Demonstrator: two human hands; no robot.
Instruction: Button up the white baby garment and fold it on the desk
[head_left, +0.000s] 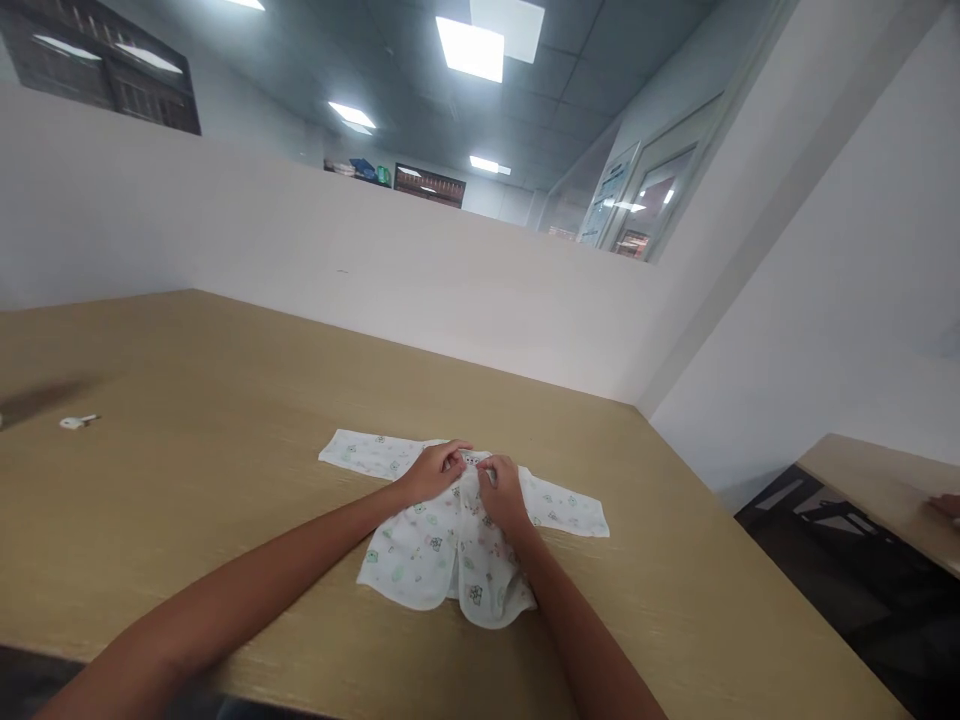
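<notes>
A small white baby shirt [420, 540] with a pale animal print lies front up on the table, its long sleeves stretched out to both sides. The front is split down the middle, and its lower edges stand slightly apart. At the neckline, my left hand [435, 472] pinches the fabric beside the collar opening, fingers bent. My right hand [502, 492] is just across the opening, thumb and finger closed on the other front edge near the neck. Between my fingertips, a printed patch shows inside the collar. Any fastener there is too small to make out.
The wooden table [247, 400] runs back to a low white partition [420, 290]. A small white key-like object [77, 422] lies at the far left. To the right, beyond a gap, stands another table [877, 480] with part of another person's hand [946, 503] at its edge.
</notes>
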